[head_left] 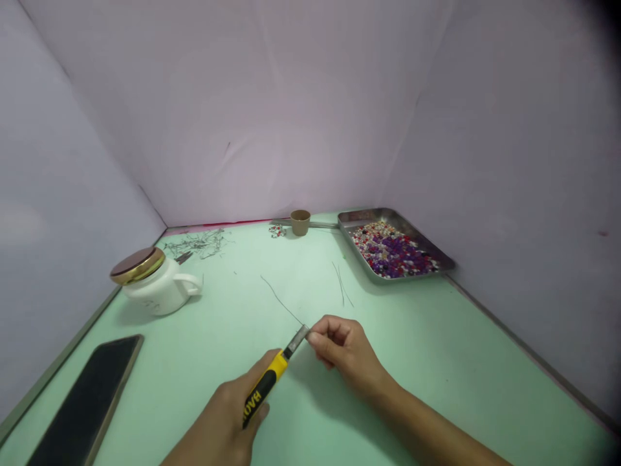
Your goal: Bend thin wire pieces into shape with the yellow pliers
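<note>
My left hand (228, 414) is wrapped round a yellow-and-black handled tool (266, 382) with a flat grey metal tip; from this side I cannot tell its exact kind. The tip points up and to the right and meets a thin dark wire (281, 301). Close beside the tip, my right hand (347, 349) pinches the wire's near end between thumb and forefinger. From there the wire runs away to the upper left, slightly curved. Just beyond my right hand, a few loose wires (341, 285) lie crossed on the green tabletop (388, 388).
A metal tray (378, 279) of mixed beads (392, 252) stands at the back right. Near the back wall are a small brown cup (301, 223) and some beads (277, 231). On the left are a wire pile (198, 243), a lidded white mug (162, 288) and a phone (90, 401).
</note>
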{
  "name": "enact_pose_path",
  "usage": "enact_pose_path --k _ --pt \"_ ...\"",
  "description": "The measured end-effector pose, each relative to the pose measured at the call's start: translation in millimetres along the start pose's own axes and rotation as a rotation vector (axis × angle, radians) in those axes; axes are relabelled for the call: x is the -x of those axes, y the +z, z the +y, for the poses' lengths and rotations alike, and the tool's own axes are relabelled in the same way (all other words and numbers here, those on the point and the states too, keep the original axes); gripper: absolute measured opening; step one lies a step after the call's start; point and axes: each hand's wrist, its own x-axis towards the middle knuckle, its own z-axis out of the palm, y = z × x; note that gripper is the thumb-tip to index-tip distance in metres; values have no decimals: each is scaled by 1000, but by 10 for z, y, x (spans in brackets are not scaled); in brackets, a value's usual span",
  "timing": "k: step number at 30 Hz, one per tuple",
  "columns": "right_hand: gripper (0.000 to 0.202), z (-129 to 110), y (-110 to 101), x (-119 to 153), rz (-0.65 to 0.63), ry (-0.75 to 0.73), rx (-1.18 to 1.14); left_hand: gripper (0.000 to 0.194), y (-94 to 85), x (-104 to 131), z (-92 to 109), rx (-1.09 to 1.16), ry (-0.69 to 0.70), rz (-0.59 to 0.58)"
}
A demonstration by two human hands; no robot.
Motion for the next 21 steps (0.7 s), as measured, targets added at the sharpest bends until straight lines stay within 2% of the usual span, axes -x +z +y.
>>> enact_pose_path --k 4,8,11,15,18,21 --pt "25 56 -73 -33 -100 -30 -73 11 -40 26 -77 323 2 -149" --pt "26 69 -113 -54 -168 -34 -103 16 -12 43 -212 485 -55 -296" --pt "26 19 -128 -47 -174 -22 -88 20 -20 32 -165 503 -23 -306" --pt "24 -81 -123 -22 -99 20 21 16 -38 10 19 298 45 -96" --pt "21 -125 -89 -8 -39 61 97 41 13 5 27 32 40 20" --pt "17 -128 -40 -2 39 74 186 71 107 3 -64 -370 -124 132"
